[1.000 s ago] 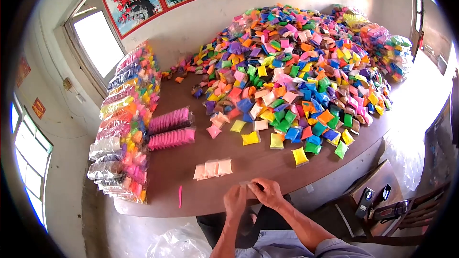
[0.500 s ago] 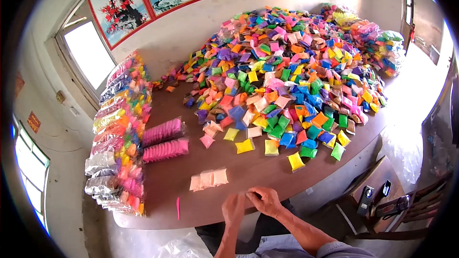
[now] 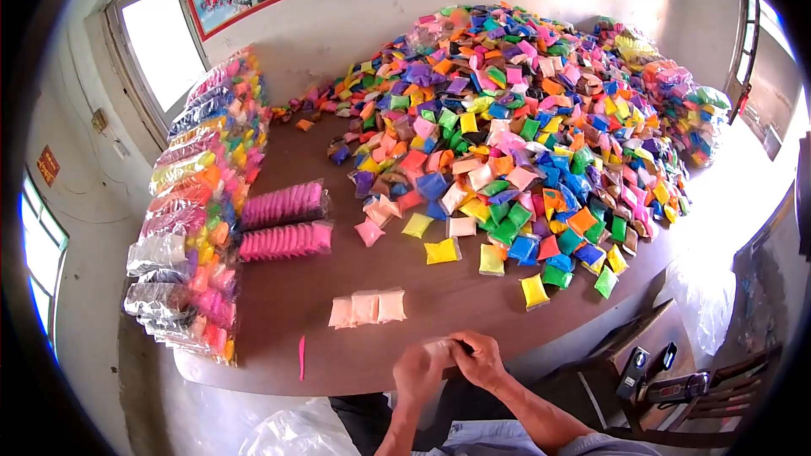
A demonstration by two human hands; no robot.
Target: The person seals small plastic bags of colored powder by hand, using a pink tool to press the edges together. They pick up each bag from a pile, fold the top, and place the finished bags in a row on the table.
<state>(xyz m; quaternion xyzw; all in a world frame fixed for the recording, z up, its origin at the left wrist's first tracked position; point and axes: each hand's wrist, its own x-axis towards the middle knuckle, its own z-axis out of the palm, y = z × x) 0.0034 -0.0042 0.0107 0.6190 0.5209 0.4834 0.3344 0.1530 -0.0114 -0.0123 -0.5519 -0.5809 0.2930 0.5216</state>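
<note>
My left hand point(image 3: 419, 368) and my right hand point(image 3: 478, 361) meet just over the table's near edge. Both have curled, pinching fingers, and the fingertips come together. What they hold, if anything, is too faint to make out; the left fingers are slightly smeared by motion. Left of my hands, a short row of peach-coloured packets point(image 3: 366, 308) lies overlapping on the brown table point(image 3: 279, 304). A thin pink strip point(image 3: 302, 358) lies farther left, near the front edge.
Two rows of pink packets point(image 3: 285, 241) lie beside a long stack of bagged colourful packets point(image 3: 190, 203) at the left. A large heap of multicoloured packets point(image 3: 515, 143) covers the back and right. Devices point(image 3: 676, 388) rest on a wooden stool at the right.
The camera view has shifted, so the table things appear moved slightly. My hands stay together near the edge, with the left fingers raised a little and turned toward the right hand.
</note>
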